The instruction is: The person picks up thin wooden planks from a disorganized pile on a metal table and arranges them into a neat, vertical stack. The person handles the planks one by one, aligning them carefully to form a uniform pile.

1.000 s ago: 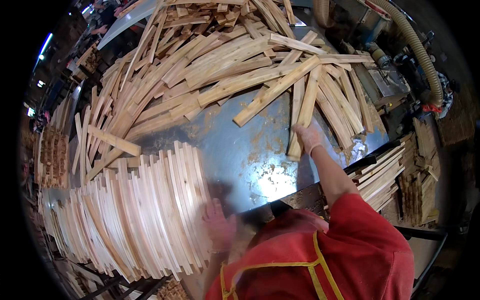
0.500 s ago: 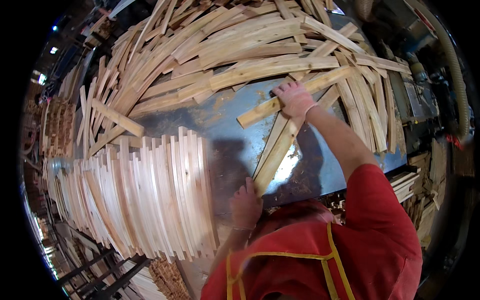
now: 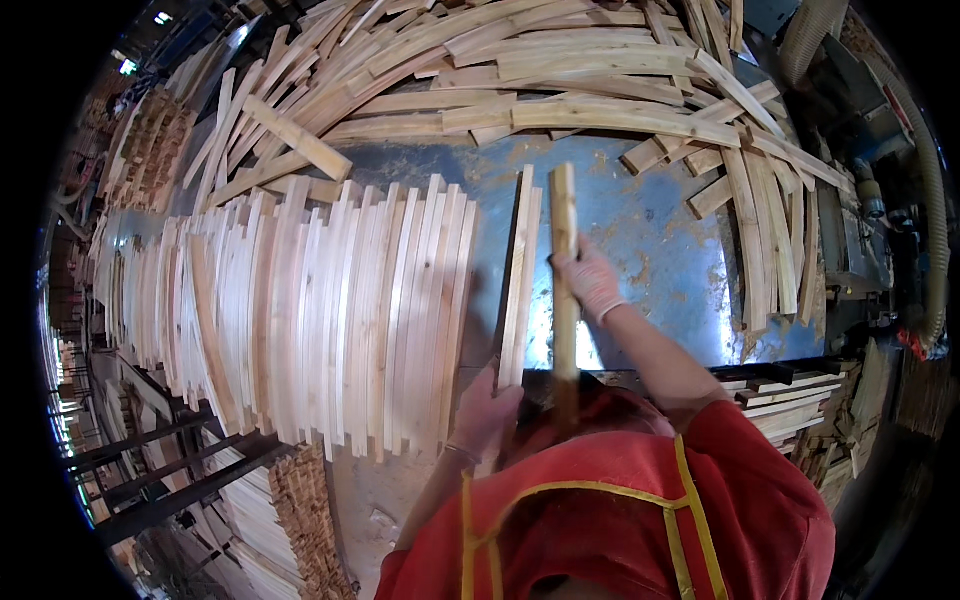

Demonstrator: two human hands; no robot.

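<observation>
My left hand is closed around the near end of a pair of narrow wooden slats, which stand on edge side by side and point away from me. To their right, my right hand grips another wooden slat about its middle, a small gap apart from the pair. Both hands wear pale gloves. Just left of my left hand is a row of slats set on edge, close together.
A loose heap of wooden slats covers the far side of the blue-grey metal table. More boards are stacked at the right edge. Dark metal bars stick out at lower left, and a ribbed hose hangs at far right.
My right hand has drawn a slat from the heap's near side toward me and turned it lengthwise. My left hand's slats have swung from slanted to nearly straight ahead. The view has shifted.
</observation>
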